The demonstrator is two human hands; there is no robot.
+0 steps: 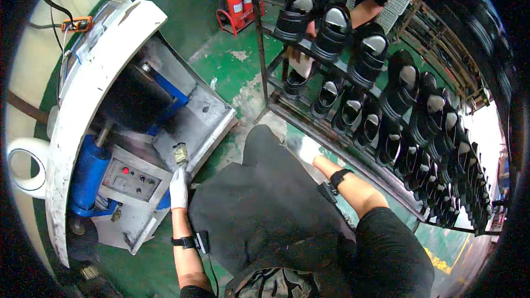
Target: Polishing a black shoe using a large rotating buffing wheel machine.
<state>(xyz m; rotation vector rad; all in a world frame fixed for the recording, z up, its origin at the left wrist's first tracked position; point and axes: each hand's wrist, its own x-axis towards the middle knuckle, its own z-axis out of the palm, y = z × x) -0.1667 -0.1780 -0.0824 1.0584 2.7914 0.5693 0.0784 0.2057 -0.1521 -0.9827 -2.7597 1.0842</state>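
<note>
My left hand [178, 187], in a white glove, is raised beside the press machine's grey control panel [132, 179]. It grips a small grey-yellow object [180, 153] that sticks up above the fingers. My right hand [305, 148], also gloved in white, is stretched out and blurred. It hovers just in front of the lower rail of the shoe rack [331, 135], near the bottom row of black shoes [350, 111]. The blur hides whether it holds anything. Black bands are strapped on both wrists.
A white-housed machine [83, 99] with a blue cylinder [88, 171] stands at my left. The long rack carries several rows of black shoes with grey insoles [381, 44]. Another person's arms [367, 11] reach in behind it. Red fire extinguishers [238, 0] stand on the green floor.
</note>
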